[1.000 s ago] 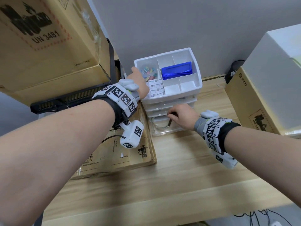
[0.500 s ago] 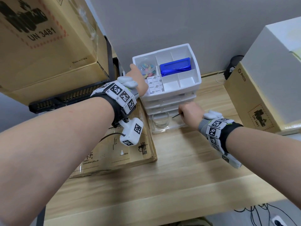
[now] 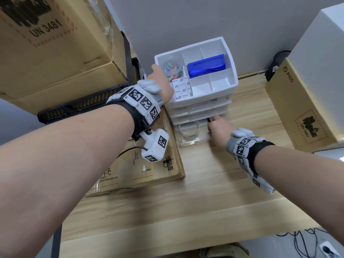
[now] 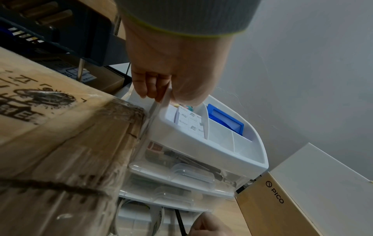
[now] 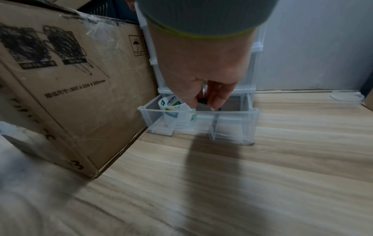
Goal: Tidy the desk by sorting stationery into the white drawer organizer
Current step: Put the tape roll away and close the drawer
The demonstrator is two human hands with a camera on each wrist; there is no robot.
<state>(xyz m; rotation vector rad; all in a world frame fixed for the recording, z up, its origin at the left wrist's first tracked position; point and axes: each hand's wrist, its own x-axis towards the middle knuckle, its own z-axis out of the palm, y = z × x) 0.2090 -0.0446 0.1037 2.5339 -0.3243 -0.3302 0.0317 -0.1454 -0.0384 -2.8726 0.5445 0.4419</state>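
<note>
The white drawer organizer [image 3: 232,79] stands at the back of the desk against the wall. Its top tray holds a tub of coloured clips [image 3: 172,68], note pads [image 3: 181,89] and a blue case [image 3: 206,67]. My left hand [image 3: 160,81] grips the tray's left rim [image 4: 161,99], fingers outside and thumb inside. The clear bottom drawer [image 5: 222,118] is pulled out, with a tape roll [image 5: 175,108] inside. My right hand [image 3: 216,125] hovers over that drawer, pinching a thin black item [image 5: 201,101] between thumb and fingers. Most of the item is hidden.
A flat cardboard box [image 3: 139,174] lies tight against the organizer's left side, under a black rack [image 3: 83,107] and a large carton [image 3: 55,53]. A PICO box [image 3: 297,108] with a white box [image 3: 325,43] on it stands to the right. Bare wooden desk [image 3: 204,192] lies in front.
My right hand has shifted slightly right and back over the open drawer, still pinching the black item. The left hand has stayed on the tray rim.
</note>
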